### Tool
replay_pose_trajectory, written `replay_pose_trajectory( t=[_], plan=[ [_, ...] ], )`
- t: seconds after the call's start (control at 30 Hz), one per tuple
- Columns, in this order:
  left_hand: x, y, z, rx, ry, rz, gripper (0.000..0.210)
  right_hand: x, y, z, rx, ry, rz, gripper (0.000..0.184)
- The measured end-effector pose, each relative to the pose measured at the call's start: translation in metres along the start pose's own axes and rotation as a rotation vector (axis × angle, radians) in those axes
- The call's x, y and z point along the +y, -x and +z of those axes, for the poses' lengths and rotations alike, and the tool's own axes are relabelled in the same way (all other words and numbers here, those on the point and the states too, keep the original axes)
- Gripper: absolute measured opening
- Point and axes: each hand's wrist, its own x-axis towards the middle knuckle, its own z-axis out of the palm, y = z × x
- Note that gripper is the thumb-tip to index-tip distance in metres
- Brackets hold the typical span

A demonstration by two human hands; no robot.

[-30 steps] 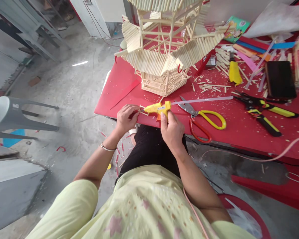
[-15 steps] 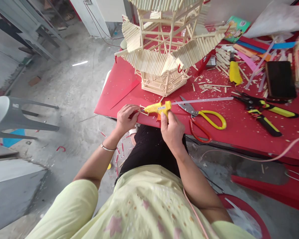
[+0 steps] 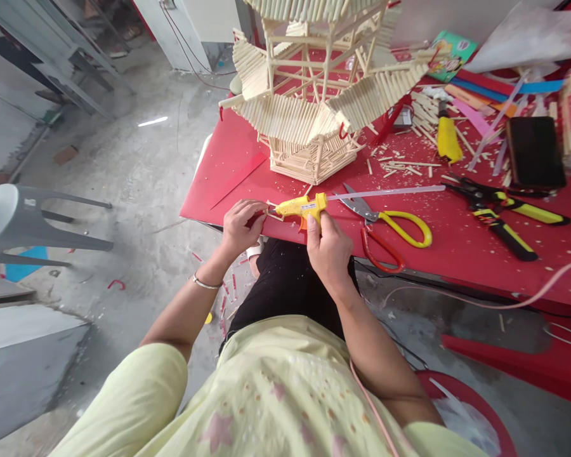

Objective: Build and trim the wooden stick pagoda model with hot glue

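Observation:
My right hand (image 3: 330, 246) is wrapped round the grip of a yellow glue gun (image 3: 301, 207), its nozzle pointing left. A long clear glue stick (image 3: 385, 192) sticks out of its back end. Close to the nozzle, my left hand (image 3: 242, 223) pinches small pale wooden sticks (image 3: 274, 214), mostly hidden by the fingers. Behind both hands stands a pagoda-like model (image 3: 309, 120) built of thin wooden sticks, with slatted roofs and small red hooks at the corners.
Scissors (image 3: 404, 228) with one yellow and one red handle lie right of the glue gun on the red table (image 3: 238, 146). Farther right are pliers (image 3: 499, 212), a black phone (image 3: 537, 152), a yellow-handled tool (image 3: 449, 138) and loose sticks. A grey stool (image 3: 23, 216) stands at left.

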Motion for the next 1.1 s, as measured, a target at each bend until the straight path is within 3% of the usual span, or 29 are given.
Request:
replay_pose_trajectory(
  t=[1.1],
  plan=[
    [0.0014,-0.0012,0.0002,0.033,0.009,0.030,0.014,0.0011,-0.0002,0.0010,0.052,0.008,-0.030,0.060]
  ],
)
